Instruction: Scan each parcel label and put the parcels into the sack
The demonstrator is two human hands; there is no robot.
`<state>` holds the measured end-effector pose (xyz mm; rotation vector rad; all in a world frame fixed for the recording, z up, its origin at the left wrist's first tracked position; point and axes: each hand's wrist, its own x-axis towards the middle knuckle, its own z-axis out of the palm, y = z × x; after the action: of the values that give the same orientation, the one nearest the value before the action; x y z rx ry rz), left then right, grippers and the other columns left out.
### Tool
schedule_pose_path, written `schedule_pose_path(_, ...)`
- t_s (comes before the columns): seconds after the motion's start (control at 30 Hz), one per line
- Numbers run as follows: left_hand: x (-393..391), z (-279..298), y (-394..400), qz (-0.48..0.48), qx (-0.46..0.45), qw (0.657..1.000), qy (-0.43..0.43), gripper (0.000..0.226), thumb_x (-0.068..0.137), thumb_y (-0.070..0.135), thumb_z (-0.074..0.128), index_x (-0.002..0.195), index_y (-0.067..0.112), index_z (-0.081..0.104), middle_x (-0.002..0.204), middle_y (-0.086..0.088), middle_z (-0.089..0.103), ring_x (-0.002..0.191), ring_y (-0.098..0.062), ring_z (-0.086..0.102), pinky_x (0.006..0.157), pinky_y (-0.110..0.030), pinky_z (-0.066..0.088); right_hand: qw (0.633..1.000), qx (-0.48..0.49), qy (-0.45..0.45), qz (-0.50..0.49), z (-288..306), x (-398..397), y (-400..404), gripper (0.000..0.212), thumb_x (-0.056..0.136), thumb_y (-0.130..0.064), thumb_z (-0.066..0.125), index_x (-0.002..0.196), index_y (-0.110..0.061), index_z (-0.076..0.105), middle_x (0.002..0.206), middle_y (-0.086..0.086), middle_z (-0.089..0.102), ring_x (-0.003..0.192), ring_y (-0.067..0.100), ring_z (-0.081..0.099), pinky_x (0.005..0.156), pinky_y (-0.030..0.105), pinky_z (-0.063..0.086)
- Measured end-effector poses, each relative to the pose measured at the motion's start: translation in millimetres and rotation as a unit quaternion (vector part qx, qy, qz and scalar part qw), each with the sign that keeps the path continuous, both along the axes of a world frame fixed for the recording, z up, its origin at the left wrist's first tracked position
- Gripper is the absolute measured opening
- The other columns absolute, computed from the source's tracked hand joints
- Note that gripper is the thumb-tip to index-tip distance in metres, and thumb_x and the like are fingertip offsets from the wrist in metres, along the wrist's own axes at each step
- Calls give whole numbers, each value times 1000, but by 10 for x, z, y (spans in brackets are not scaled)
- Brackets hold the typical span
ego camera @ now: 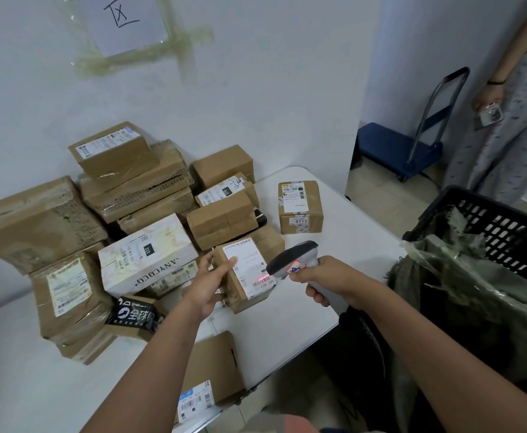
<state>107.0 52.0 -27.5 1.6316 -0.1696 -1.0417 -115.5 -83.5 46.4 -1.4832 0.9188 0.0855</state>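
A small brown cardboard parcel (243,276) stands tilted on the white tabletop (334,245), its white label (249,265) facing up. The left hand (209,285) grips its left side, thumb curled over the label's edge and fingers round the near side. The right hand (331,284) is wrapped round the grip of a grey barcode scanner (293,259), whose head points down at the label; a red scan line (263,279) lies across the barcode near the label's lower end. Behind and left, a heap of taped cardboard parcels (99,214) is stacked against the wall, a white box (146,251) among them. One labelled box (299,206) stands apart on the tabletop. To the right, a green sack (462,276) hangs open in a black plastic basket (506,220).
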Motion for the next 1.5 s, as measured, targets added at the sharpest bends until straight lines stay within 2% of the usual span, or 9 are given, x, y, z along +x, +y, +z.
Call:
schedule_pose_path(0.33, -33, -39, -7, -10, -1, 1000, 1, 65, 89, 29, 73, 143, 34, 36, 123, -9, 67, 112, -28, 62, 98, -57, 49, 1000, 13, -4, -27, -28, -78, -3, 26, 91, -33, 66, 96, -9, 60, 65, 7, 59, 53, 14, 51, 49, 23, 43)
schedule_pose_path(0.47, -194, 30, -60, -25, -10, 1000, 9, 53, 92, 27, 70, 135, 34, 41, 120, -9, 68, 104, -27, 65, 73, -41, 55, 989, 44, -37, -139, -123, -231, -68, 23, 90, -29, 68, 92, -7, 60, 61, 8, 58, 48, 15, 50, 46, 23, 41)
schedule_pose_path(0.53, -309, 45, -127, -38, -17, 999, 23, 53, 91, 29, 70, 135, 33, 41, 120, -9, 69, 104, -29, 67, 72, -40, 55, 972, 46, -43, -226, -218, -374, -128, 22, 90, -25, 68, 92, -5, 60, 59, 8, 58, 46, 15, 50, 46, 23, 41)
schedule_pose_path(0.73, -924, -41, -519, -119, -11, 990, 79, 54, 90, 40, 68, 138, 28, 44, 116, -10, 72, 109, -32, 68, 94, -50, 55, 895, 42, -26, -443, -633, -1179, -325, 24, 90, -23, 70, 79, -4, 60, 59, 10, 55, 49, 19, 52, 49, 28, 43)
schedule_pose_path(0.93, -1911, -359, -937, -223, 68, 960, 157, 53, 89, 44, 70, 133, 27, 46, 120, -8, 70, 113, -29, 65, 84, -41, 58, 809, 63, 31, -584, -1070, -2305, -305, 27, 89, -31, 71, 82, -6, 62, 68, 12, 58, 58, 21, 55, 57, 33, 46)
schedule_pose_path(1.1, -2789, -844, -1095, -208, 136, 934, 257, 63, 84, 16, 78, 134, 17, 41, 124, -14, 63, 112, -29, 64, 93, -48, 56, 775, 68, 83, -623, -1345, -3025, -180, 29, 90, -30, 70, 79, -5, 60, 67, 12, 58, 58, 21, 55, 57, 33, 46)
schedule_pose_path(1.27, -3613, -1360, -1238, -229, 225, 897, 304, 54, 84, 27, 77, 130, 8, 57, 120, -16, 66, 114, -29, 62, 104, -39, 49, 769, 57, 114, -626, -1507, -3440, -127, 33, 90, -32, 69, 73, -6, 60, 66, 13, 60, 58, 24, 57, 57, 33, 47)
schedule_pose_path(1.4, -4219, -1572, -1507, -227, 255, 882, 326, 52, 86, 41, 74, 123, 9, 59, 114, -18, 65, 101, -29, 64, 89, -39, 55, 778, 45, 140, -611, -1620, -3654, -161, 37, 83, -46, 71, 86, -9, 67, 76, 14, 68, 70, 29, 65, 65, 38, 56)
schedule_pose_path(1.5, -4420, -1689, -1749, -193, 253, 882, 348, 56, 91, 52, 62, 131, 14, 56, 131, -15, 58, 117, -32, 56, 76, -41, 55, 802, 52, 137, -579, -1680, -3722, -186, 27, 90, -35, 68, 85, -8, 65, 66, 8, 65, 56, 19, 61, 53, 26, 47)
